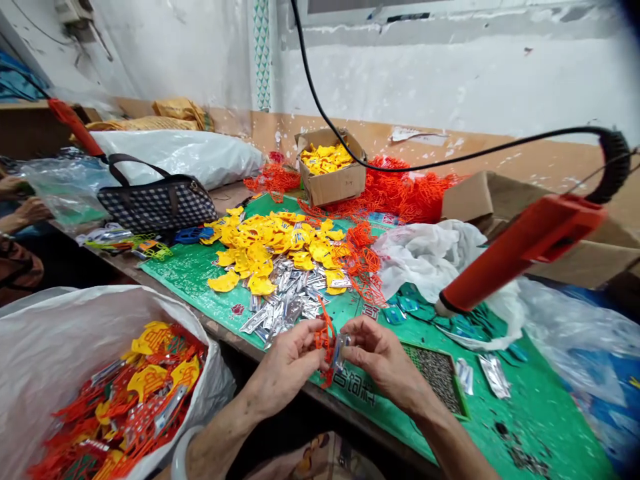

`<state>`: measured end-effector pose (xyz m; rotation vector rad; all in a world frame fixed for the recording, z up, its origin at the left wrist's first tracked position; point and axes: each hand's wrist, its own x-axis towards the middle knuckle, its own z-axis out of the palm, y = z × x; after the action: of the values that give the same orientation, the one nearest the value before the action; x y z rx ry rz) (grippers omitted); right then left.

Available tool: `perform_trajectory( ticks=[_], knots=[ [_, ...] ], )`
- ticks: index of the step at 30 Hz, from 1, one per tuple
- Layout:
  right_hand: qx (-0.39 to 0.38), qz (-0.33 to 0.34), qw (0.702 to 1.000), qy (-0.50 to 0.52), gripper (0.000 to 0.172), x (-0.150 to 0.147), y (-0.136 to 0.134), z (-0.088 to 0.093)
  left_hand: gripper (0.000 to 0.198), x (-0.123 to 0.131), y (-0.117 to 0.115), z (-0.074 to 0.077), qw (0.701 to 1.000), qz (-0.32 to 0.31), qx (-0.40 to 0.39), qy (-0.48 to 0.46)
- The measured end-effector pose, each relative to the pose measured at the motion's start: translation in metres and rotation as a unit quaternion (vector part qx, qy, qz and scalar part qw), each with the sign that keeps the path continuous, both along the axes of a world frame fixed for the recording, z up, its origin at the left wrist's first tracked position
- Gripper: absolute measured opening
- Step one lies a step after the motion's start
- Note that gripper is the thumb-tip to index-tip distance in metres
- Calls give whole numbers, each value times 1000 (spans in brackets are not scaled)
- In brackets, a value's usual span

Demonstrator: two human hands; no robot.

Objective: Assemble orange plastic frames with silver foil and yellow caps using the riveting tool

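Between the fingertips of my left hand (287,363) is an orange plastic frame piece (326,337), held near the table's front edge. My right hand (383,353) pinches a shiny silver strip (341,351) close against the orange piece. How the two parts meet is partly hidden by my fingers. Just beyond my hands lies a heap of silver strips (283,300), with a pile of yellow plastic pieces (273,247) behind it. Right of my right hand, a green tray (465,393) holds many small dark metal bits (435,373).
A red electric screwdriver (520,257) hangs on a black cable (450,157) at the right. A white sack (210,340) of assembled pieces stands at the left. A cardboard box (337,187), orange pieces (410,193) and a checkered bag (155,200) lie farther back. A co-worker's hand (33,210) shows far left.
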<state>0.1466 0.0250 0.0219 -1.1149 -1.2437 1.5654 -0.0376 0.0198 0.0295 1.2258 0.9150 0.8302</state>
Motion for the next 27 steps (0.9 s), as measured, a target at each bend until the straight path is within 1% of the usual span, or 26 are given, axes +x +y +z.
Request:
perform_trajectory(
  ticks=[2, 4, 7, 9, 11, 12, 15, 16, 18, 21, 24, 27],
  knots=[
    [16, -5, 1000, 0, 16, 3, -4, 3, 40, 4, -1, 1, 1000, -16, -5, -6],
    [16, 2, 1000, 8, 13, 6, -7, 4, 35, 8, -3, 1, 1000, -25, -1, 8],
    [-2, 14, 999, 29, 14, 9, -10, 0, 30, 12, -4, 2, 997, -37, 34, 65],
    [0, 7, 1000, 30, 14, 11, -12, -4, 29, 15, -4, 4, 989, -47, 75, 121],
    [31, -7, 999, 12, 11, 13, -14, -7, 28, 17, -5, 6, 974, -55, 124, 184],
    [59, -16, 998, -4, 9, 15, -15, -9, 28, 19, -5, 8, 963, -58, 151, 213],
    [174, -50, 982, -52, 1, 21, -20, -14, 26, 22, -7, 10, 933, -64, 239, 261],
    [215, -60, 973, -63, 3, 23, -22, -17, 26, 23, -8, 10, 925, -66, 269, 260],
    [288, -74, 952, -73, 11, 27, -27, -22, 25, 25, -9, 9, 912, -71, 322, 243],
    [369, -94, 921, -89, 28, 32, -36, -32, 25, 28, -13, 4, 894, -81, 383, 219],
    [409, -122, 898, -110, 43, 35, -48, -38, 28, 32, -19, 0, 876, -77, 427, 212],
    [426, -161, 882, -124, 49, 34, -60, -39, 33, 35, -26, -1, 862, -78, 453, 212]
  ],
)
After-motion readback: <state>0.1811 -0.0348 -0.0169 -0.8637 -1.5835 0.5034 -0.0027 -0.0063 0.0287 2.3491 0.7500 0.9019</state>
